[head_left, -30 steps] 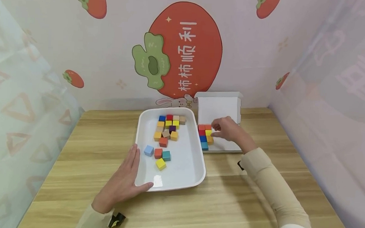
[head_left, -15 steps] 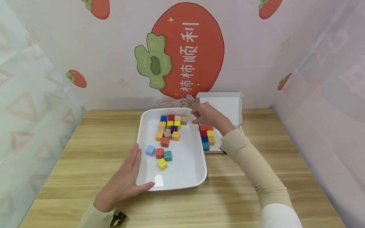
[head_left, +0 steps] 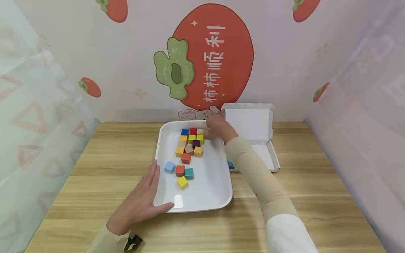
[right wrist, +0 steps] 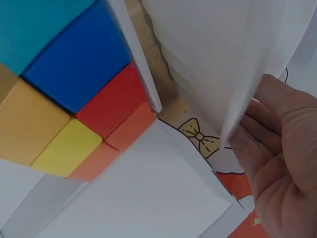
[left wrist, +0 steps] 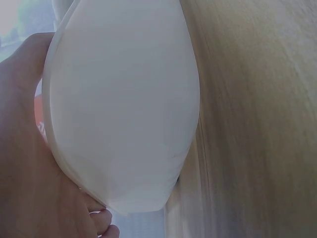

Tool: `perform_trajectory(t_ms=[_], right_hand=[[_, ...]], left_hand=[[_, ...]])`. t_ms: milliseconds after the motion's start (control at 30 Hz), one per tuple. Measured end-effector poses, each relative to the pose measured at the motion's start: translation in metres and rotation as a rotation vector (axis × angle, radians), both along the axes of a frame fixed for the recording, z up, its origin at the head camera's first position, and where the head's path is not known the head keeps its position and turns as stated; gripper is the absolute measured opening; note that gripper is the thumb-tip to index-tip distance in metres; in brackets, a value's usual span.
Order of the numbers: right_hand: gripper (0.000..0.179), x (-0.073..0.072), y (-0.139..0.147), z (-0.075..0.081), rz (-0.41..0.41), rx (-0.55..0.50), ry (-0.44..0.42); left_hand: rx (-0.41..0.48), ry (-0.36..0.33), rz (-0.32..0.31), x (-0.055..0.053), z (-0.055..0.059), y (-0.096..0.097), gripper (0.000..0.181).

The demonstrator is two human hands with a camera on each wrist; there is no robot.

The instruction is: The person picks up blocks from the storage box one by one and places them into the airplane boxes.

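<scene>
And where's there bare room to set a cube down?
In the tray, bare floor runs between the teal cube and the tray's right side, and from the nearest yellow cube to its near edge. The open box shows bare floor at its right. The table is bare right of the box. The tray's far end is crowded: clustered cubes, plus the right hand.

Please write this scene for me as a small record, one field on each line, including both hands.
Table: wood-grained
Tray: white, on the table
Tray cubes: many colours, most of them toward the far end
Box: white, right of the tray, lid open
Box cubes: include teal, blue, red and yellow
Left hand: rests on the tray's near left corner
Right hand: at the tray's far right corner; grip cannot be told
</scene>
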State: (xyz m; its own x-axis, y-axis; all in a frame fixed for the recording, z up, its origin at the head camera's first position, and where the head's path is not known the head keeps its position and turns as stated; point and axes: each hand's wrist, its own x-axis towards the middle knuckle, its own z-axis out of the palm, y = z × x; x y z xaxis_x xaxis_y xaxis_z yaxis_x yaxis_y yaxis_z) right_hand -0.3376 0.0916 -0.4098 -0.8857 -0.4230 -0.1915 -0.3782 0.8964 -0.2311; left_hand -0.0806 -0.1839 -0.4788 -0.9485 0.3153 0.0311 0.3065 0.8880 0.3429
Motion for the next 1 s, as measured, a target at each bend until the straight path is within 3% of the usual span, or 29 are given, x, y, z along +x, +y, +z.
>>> perform_trajectory(t_ms=[233,467,633,833,1000], right_hand=[[0.030,0.004,-0.011,-0.009,0.000,0.070,0.036],[0.040,0.003,-0.012,-0.012,0.017,0.077,0.054],[0.036,0.006,-0.007,0.000,0.006,0.018,0.005],[0.021,0.018,0.007,0.024,0.085,-0.022,0.050],[0.014,0.032,0.024,0.036,0.128,-0.059,0.079]], left_hand=[[0.004,0.006,-0.006,0.000,0.001,0.001,0.127],[-0.003,0.004,0.006,0.001,0.000,0.000,0.127],[-0.005,0.006,0.006,0.001,0.001,0.000,0.126],[-0.005,0.009,0.011,0.001,0.001,0.000,0.126],[-0.004,-0.003,0.008,0.000,0.001,0.001,0.126]])
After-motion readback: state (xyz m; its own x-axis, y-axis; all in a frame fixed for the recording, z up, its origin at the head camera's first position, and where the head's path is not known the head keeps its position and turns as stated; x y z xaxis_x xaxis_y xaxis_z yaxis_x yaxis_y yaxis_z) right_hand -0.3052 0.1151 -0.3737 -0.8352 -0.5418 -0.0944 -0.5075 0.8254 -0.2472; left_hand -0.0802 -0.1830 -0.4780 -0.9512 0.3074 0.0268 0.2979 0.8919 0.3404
